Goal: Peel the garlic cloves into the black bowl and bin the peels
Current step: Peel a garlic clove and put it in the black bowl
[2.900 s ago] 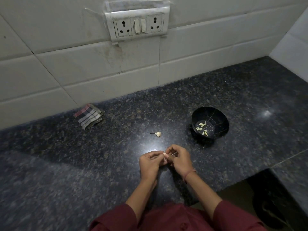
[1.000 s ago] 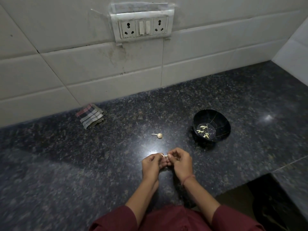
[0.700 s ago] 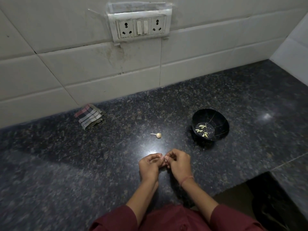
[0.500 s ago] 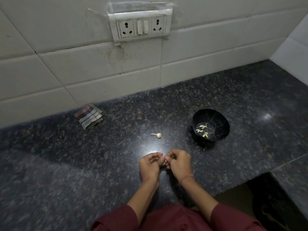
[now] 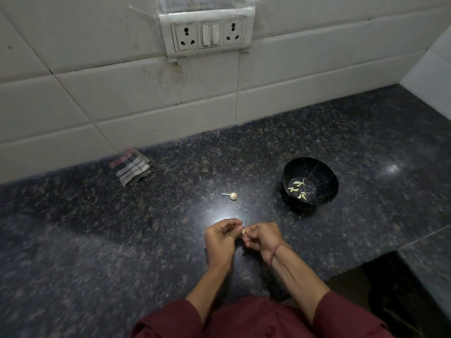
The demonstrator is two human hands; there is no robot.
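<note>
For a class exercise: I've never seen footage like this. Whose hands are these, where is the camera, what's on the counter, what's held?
No machine here: a person works with bare hands, filmed by one camera worn on the head, looking forward and down. The left hand and right hand together pinch a small garlic clove over the dark stone counter. On the counter are a black bowl with a few pale cloves inside, a small garlic piece with a stalk, and a folded checked cloth.
</note>
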